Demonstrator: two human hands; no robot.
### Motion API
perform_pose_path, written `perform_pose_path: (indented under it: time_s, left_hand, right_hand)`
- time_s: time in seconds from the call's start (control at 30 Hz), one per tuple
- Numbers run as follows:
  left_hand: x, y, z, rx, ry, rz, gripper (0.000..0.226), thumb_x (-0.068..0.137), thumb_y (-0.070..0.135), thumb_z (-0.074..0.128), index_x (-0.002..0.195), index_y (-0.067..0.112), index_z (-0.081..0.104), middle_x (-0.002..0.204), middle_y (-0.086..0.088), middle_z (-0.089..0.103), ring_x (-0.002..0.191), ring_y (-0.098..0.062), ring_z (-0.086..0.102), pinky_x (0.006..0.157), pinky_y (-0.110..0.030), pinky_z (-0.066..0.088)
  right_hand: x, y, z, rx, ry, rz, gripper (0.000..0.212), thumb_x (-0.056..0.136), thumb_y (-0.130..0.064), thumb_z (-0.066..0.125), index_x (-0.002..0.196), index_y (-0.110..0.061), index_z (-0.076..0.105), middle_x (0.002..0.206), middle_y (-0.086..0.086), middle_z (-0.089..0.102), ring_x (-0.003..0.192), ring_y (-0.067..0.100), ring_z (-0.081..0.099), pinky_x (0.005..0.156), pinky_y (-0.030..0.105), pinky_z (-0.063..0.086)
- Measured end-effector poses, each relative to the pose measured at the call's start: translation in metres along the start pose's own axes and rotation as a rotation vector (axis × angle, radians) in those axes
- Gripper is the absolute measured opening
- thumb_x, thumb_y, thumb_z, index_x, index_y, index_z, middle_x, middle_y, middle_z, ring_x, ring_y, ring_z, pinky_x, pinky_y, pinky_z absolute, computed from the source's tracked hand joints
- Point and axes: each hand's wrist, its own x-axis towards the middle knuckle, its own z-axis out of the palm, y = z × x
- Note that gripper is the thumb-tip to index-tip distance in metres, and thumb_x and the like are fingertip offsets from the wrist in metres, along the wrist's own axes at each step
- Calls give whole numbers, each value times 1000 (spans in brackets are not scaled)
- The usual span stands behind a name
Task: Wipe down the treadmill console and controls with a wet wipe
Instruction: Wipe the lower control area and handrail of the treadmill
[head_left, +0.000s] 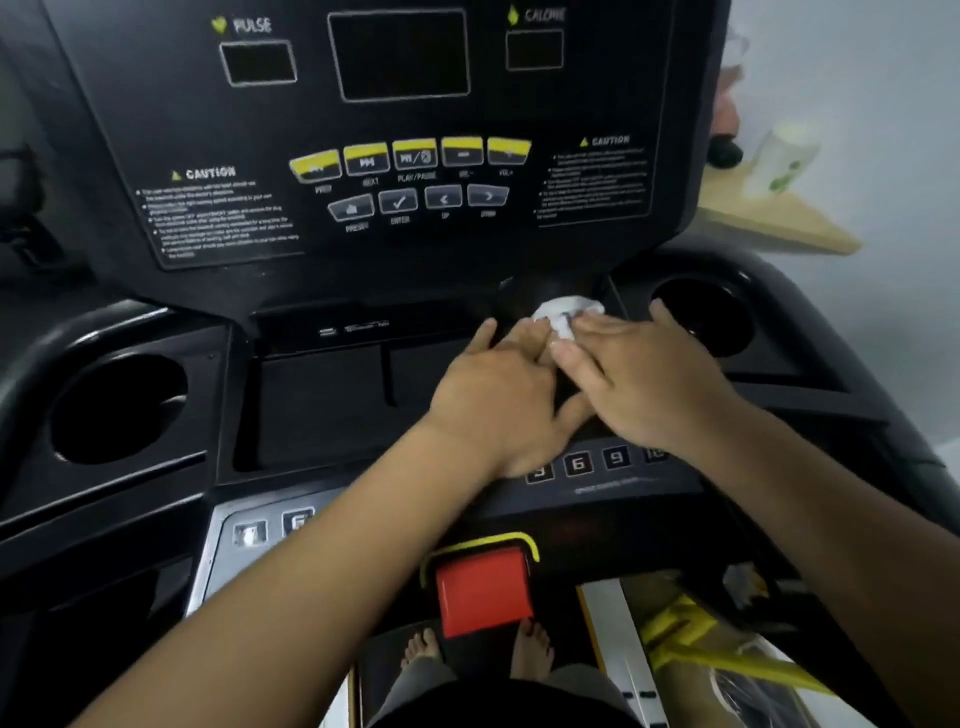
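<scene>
The black treadmill console (395, 228) fills the view, with dark displays on top and yellow and grey buttons (410, 156) in the middle. A crumpled white wet wipe (566, 314) lies in the recessed tray (322, 405) under the console face, at its right end. Both my hands reach into that tray side by side. My right hand (639, 379) lies flat with its fingertips on the wipe. My left hand (498, 395) is stretched beside it, fingers pointing at the wipe and partly tucked under the right hand's fingers.
Round cup holders sit at the left (119, 410) and right (701, 317). Numbered speed keys (597, 460) and a red stop button (483, 590) lie below my wrists. A wooden shelf (779, 218) with a white bottle stands at the right. My bare feet show on the belt.
</scene>
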Motion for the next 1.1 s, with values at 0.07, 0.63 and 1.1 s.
perform_pose_path:
  time_s: [0.07,0.63,1.1]
  left_hand:
    - [-13,0,-2,2,22,1,74,96,63,16,153,19,29,158,-8,31,146,-17,25,122,-38,10]
    - [-78,-27,4,-15,55,-41,83,91,66,6,150,16,34,156,-7,35,146,-18,28,122,-45,11]
    - [-161,-87,3,141,88,-435,66,94,39,28,117,-12,62,124,-30,61,131,-42,48,107,-61,36]
  right_hand:
    - [-11,-1,1,-46,5,-1,78,90,-62,-3,131,-30,55,133,-6,60,125,11,51,119,47,8]
    - [-27,-40,9,-49,-73,-60,82,88,-67,-5,120,-31,61,125,-5,60,125,15,49,115,41,19]
    - [-13,-154,29,48,-232,-448,83,88,-67,-3,146,-24,38,158,-2,27,147,12,13,120,42,-1]
